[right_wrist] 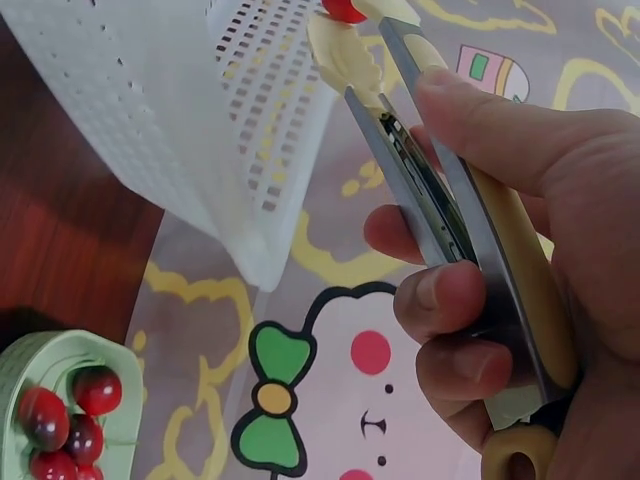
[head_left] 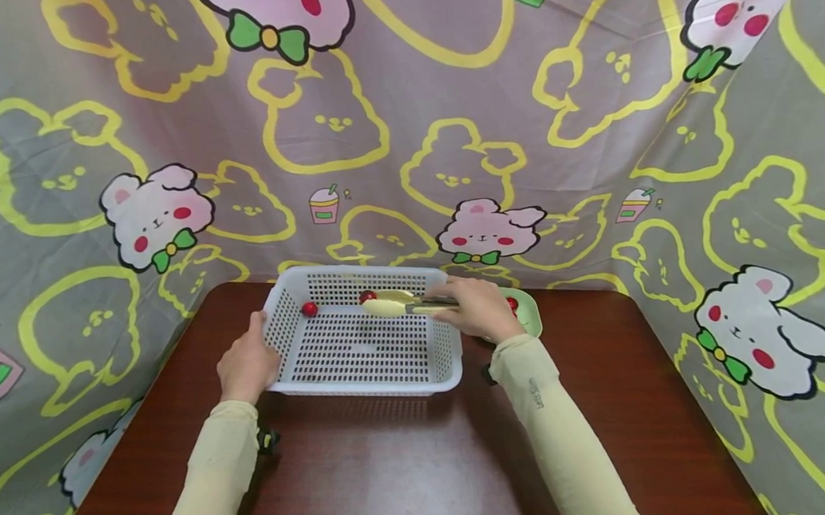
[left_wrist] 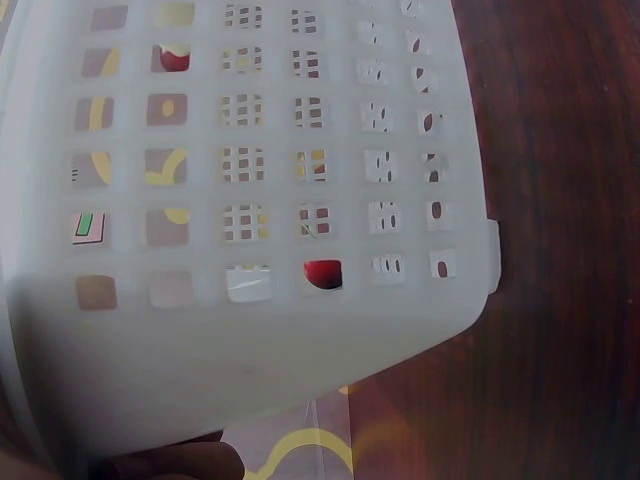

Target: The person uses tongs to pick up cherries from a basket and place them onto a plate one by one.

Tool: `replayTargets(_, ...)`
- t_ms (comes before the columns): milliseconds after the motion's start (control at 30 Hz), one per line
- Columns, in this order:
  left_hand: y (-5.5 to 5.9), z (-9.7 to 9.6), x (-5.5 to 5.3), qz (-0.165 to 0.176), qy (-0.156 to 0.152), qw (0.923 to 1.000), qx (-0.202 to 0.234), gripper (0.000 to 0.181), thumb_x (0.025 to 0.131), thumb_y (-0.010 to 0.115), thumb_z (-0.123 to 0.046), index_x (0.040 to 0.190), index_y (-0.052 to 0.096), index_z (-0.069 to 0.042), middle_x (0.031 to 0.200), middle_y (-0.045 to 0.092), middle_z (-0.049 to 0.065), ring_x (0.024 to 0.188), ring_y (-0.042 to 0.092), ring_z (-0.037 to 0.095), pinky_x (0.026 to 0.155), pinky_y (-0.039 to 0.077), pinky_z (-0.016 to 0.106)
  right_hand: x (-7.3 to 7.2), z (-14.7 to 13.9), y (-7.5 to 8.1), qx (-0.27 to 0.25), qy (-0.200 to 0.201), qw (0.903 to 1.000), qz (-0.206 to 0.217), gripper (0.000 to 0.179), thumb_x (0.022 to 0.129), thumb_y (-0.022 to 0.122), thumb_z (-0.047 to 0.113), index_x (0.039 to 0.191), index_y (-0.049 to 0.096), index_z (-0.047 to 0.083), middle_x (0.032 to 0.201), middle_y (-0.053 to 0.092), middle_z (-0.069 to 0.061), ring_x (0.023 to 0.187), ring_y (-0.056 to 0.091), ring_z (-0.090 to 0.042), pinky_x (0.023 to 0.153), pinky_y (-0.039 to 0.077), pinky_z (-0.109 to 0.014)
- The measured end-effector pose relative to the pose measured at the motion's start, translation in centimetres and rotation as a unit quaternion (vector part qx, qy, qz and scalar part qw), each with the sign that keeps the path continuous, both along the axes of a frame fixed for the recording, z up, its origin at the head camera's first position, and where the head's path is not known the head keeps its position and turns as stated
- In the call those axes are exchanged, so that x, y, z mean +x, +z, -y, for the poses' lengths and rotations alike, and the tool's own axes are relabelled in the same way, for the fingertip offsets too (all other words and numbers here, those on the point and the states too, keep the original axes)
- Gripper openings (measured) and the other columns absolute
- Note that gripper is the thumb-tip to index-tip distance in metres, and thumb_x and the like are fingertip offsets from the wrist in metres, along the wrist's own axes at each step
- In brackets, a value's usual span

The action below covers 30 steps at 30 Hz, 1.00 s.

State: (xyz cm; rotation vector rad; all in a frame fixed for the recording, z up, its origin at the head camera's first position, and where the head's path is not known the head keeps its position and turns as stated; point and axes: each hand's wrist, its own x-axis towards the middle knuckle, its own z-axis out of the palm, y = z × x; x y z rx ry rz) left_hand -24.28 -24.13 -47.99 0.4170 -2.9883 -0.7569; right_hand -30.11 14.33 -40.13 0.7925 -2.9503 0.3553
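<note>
My left hand (head_left: 247,364) grips the left end wall of a white perforated plastic basket (head_left: 385,385); in the left wrist view its fingers (left_wrist: 180,462) show under the rim. My right hand (head_left: 482,304) holds metal tongs (right_wrist: 465,190) with cream tips over the basket's inside. A small round red fruit (right_wrist: 345,10), like a cherry, sits between the tong tips. Another red fruit (head_left: 309,309) lies inside the basket near its left wall; it shows through a hole in the left wrist view.
Right of the basket, partly behind my right hand, stands a light green tray (head_left: 532,321) holding several red fruits (right_wrist: 85,438). All of it is on a dark brown table (head_left: 397,463). A cartoon-printed curtain (head_left: 380,188) hangs behind and at both sides.
</note>
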Motion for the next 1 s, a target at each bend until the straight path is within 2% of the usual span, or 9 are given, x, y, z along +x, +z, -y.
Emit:
replayTargets(200,-0.1,0.0,-0.1,0.005,0.0,1.0,0.003,0.069,0.096,0.056,-0.01,0.157,0.025,-0.009,0.117,0.065,0.03,0.075,0.062,0.035,0.063,0.042,0.044,0.4,-1.2,-0.1,-0.001,-0.012,0.9999,0.005,0.037,0.095,0.074,0.042,0.131,0.072,0.035,0.121,0.071,-0.001,0.099,0.067,-0.024,0.082,0.052,-0.046)
replayTargets(300,0.0,-0.1,-0.1,0.006,0.0,1.0,0.003,0.068,0.096,0.055,-0.01,0.157,0.025,-0.009,0.117,0.065,0.03,0.076,0.061,0.036,0.064,0.042,0.045,0.6,-1.8,-0.1,-0.007,-0.013,0.9999,0.004,0.038,0.095,0.073,0.042,0.131,0.072,0.034,0.126,0.07,-0.004,0.108,0.068,-0.027,0.089,0.053,-0.049)
replayTargets(400,0.1,-0.1,0.0,0.005,0.002,1.0,0.002,0.069,0.096,0.056,-0.01,0.157,0.025,-0.01,0.118,0.065,0.03,0.076,0.061,0.036,0.064,0.042,0.046,0.7,-2.4,-0.2,-0.02,-0.014,0.9997,0.006,0.037,0.095,0.074,0.041,0.131,0.072,0.032,0.139,0.067,-0.008,0.123,0.065,-0.03,0.097,0.051,-0.053)
replayTargets(467,0.2,-0.1,0.0,0.006,0.002,1.0,0.004,0.069,0.096,0.056,-0.011,0.157,0.025,-0.01,0.118,0.064,0.031,0.075,0.061,0.036,0.064,0.042,0.046,0.7,-2.7,-0.3,-0.027,-0.011,0.9995,0.009,0.038,0.095,0.074,0.039,0.132,0.072,0.032,0.141,0.065,-0.009,0.126,0.064,-0.03,0.099,0.05,-0.054)
replayTargets(600,0.3,-0.2,0.1,0.005,0.001,1.0,0.004,0.07,0.095,0.058,-0.011,0.157,0.025,-0.009,0.117,0.064,0.031,0.075,0.061,0.036,0.063,0.042,0.044,0.9,-3.4,-0.3,-0.033,-0.008,0.9994,0.004,0.038,0.094,0.075,0.038,0.132,0.072,0.03,0.136,0.068,-0.006,0.12,0.067,-0.029,0.097,0.052,-0.052)
replayTargets(767,0.4,-0.3,0.1,0.007,0.001,1.0,0.002,0.07,0.095,0.058,-0.011,0.157,0.025,-0.009,0.118,0.063,0.031,0.075,0.06,0.036,0.063,0.041,0.043,1.4,-4.5,-0.1,-0.039,-0.029,0.9988,-0.009,0.037,0.092,0.077,0.039,0.129,0.074,0.033,0.126,0.071,0.001,0.11,0.069,-0.026,0.09,0.053,-0.052)
replayTargets(1000,0.4,-0.2,0.2,0.011,0.002,0.9999,0.008,0.072,0.094,0.059,-0.01,0.157,0.025,-0.008,0.12,0.063,0.032,0.078,0.061,0.038,0.067,0.043,0.047,2.0,-6.0,-0.4,-0.042,-0.036,0.998,-0.031,0.037,0.091,0.078,0.04,0.128,0.074,0.034,0.118,0.072,0.005,0.102,0.07,-0.024,0.082,0.053,-0.051)
